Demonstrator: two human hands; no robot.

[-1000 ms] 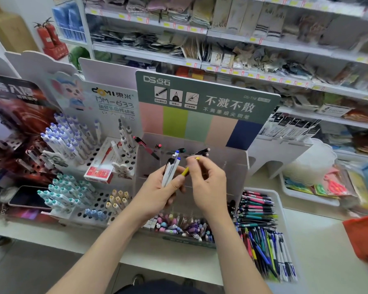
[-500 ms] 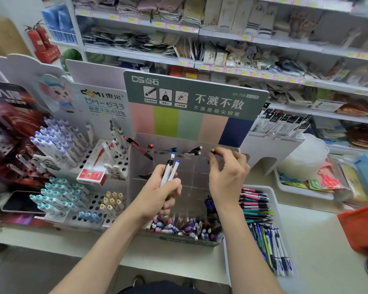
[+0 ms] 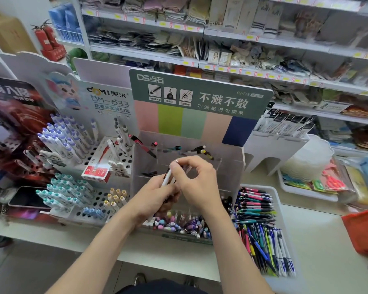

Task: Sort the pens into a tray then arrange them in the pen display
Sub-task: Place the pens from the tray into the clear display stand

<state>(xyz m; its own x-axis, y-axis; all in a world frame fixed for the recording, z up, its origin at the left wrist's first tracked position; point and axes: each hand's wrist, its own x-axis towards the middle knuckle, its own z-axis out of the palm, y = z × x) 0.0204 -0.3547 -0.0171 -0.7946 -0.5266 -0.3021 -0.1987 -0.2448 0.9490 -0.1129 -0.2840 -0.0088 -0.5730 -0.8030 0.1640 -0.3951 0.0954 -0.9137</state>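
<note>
Gripping a small bunch of white pens upright, my left hand has its fingers curled round their lower barrels, near the middle of my view. My right hand sits just at its 3 o'clock. Its thumb and forefinger pinch the top end of one pen in that bunch, and the other fingers are loosely curled. Both hands hover in front of the clear pen display, whose green header rises at 12 o'clock. A few dark pens lean in its upper slots. At 4 o'clock the white tray holds the sorted pens in rows. At 9 o'clock a perforated white stand carries capped pens, and a phone lies farther out the same way.
</note>
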